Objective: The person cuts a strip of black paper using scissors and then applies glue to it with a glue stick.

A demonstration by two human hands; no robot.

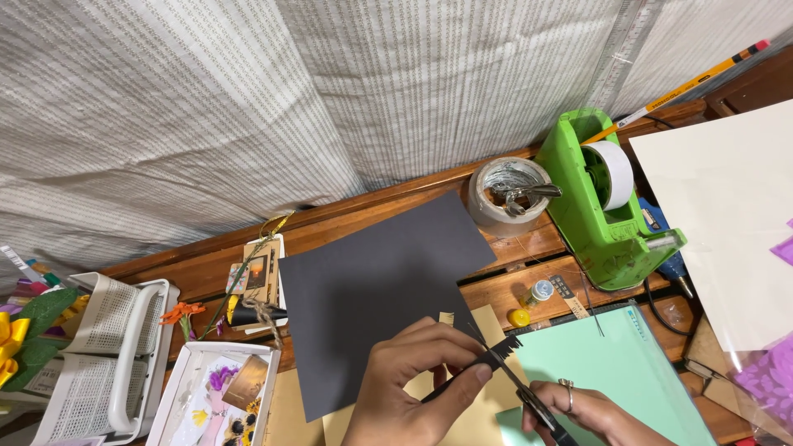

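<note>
My left hand (413, 384) pinches a narrow strip of black paper (500, 353) with a fringed edge, held over the table's near side. In my right hand (591, 410), low at the frame's bottom edge, is a pair of black-handled scissors (520, 388) whose blades point up-left at the strip. A large dark grey paper sheet (376, 285) lies flat just behind my left hand. Under both hands are a tan sheet (471, 421) and a mint green sheet (611, 363).
A green tape dispenser (607, 206) and a tape roll holding metal clips (508, 194) stand at the back right. White baskets (107, 347) and a tray of flower stickers (219, 396) are at the left. A large cream sheet (727, 215) and a pencil (686, 87) lie far right.
</note>
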